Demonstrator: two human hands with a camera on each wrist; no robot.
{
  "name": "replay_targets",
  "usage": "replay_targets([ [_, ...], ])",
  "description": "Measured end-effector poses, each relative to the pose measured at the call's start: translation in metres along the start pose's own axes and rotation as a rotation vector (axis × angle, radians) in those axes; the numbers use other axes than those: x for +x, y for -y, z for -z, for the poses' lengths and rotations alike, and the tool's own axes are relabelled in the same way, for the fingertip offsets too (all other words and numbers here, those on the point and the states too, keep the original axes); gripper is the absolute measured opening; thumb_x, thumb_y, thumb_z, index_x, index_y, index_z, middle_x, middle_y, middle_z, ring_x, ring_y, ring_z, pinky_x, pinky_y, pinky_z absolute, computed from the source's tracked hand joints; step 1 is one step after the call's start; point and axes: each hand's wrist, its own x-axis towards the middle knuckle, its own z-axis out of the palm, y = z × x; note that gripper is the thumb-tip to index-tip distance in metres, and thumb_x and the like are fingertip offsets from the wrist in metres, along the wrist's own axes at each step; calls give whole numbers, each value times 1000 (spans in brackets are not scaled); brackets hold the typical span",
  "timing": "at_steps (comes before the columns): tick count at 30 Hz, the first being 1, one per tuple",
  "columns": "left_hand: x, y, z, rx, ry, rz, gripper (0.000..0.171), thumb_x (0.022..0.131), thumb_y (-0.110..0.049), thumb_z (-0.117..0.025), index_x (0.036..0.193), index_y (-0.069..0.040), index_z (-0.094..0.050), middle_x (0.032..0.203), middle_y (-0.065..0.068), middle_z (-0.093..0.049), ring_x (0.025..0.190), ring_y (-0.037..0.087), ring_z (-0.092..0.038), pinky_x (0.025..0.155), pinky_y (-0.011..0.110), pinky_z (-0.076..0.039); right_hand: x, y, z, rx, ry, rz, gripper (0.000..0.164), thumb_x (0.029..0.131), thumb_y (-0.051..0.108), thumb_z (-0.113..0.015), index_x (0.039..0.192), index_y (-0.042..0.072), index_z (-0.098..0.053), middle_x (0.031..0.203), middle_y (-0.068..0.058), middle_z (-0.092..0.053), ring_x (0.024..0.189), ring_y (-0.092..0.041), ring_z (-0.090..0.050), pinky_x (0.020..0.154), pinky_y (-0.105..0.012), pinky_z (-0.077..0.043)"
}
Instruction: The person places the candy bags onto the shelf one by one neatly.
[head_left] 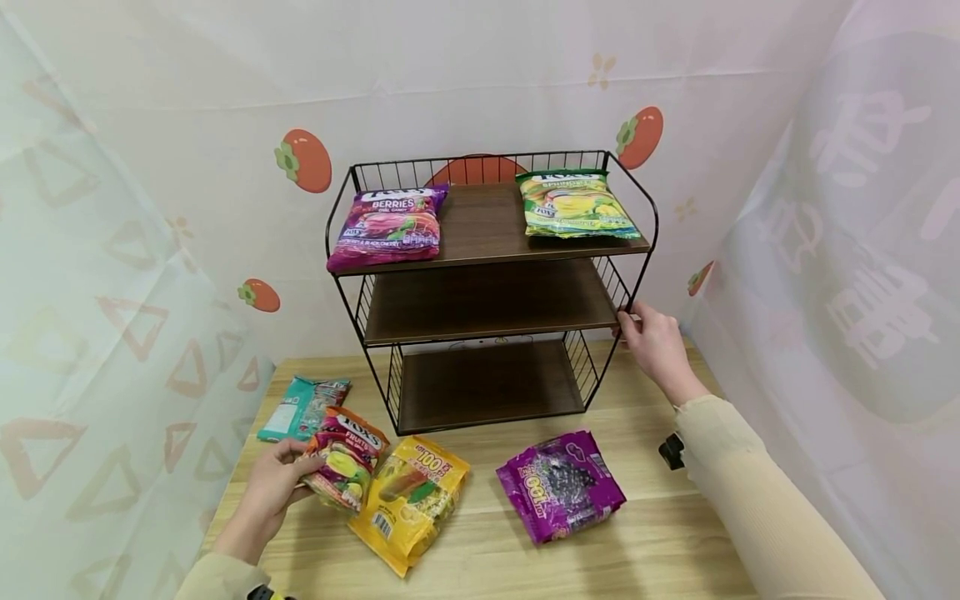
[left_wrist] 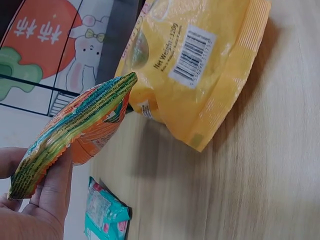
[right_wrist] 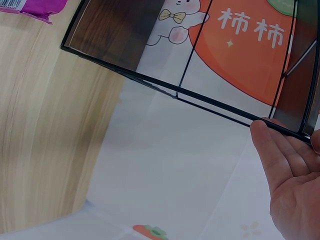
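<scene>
My left hand [head_left: 272, 487] holds an orange Fox's Fruits candy bag [head_left: 347, 461] by its left edge, thumb on one side and fingers on the other. In the left wrist view the same bag is seen edge-on, tilted above the table. It overlaps a yellow candy bag [head_left: 412, 504] lying just right of it. My right hand [head_left: 660, 343] grips the right side frame of a black wire rack [head_left: 491, 302] with brown shelves, level with the middle shelf. The right wrist view has the fingers [right_wrist: 282, 150] against the thin black bar.
On the top shelf lie a purple Berries bag [head_left: 393, 225] at left and a green-yellow candy bag [head_left: 576, 204] at right. A teal bag [head_left: 300, 408] lies at the table's left edge, a purple grape-pictured bag [head_left: 561, 485] in front of the rack. Printed cloth walls [head_left: 480, 75] surround the table.
</scene>
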Motion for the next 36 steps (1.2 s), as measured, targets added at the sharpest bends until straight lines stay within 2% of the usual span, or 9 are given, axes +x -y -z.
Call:
replay_targets([
  [12,-15,-9,-8,-31,26,4,20,94,-9,-73,109,-4,-60,101,0,-67,86,20,-72,73,37,-62,0,0,0,8,-1,1,24,109,14,-49,106,-7,-62,95,-28,-74,76,-37,-76,72,-53,-60],
  [19,-22,-12,-13,-36,23,-5,18,94,-8,-73,105,-4,-60,99,1,-67,84,20,-71,70,37,-61,0,-2,0,2,-9,13,23,108,12,-50,103,-7,-62,94,-29,-74,74,-38,-75,69,-53,-60],
  [32,-34,-14,-13,-63,42,-17,19,93,-9,-74,105,-4,-61,116,1,-60,90,21,-70,74,39,-61,0,-1,-1,14,-7,5,24,108,13,-50,103,-7,-62,93,-27,-74,74,-37,-75,71,-53,-60],
  [36,-37,-17,-13,-72,53,-25,19,93,-10,-75,104,-5,-61,117,2,-59,91,22,-70,74,39,-61,0,-1,-1,14,-8,5,24,108,13,-49,105,-7,-62,94,-27,-74,74,-37,-75,71,-54,-60],
])
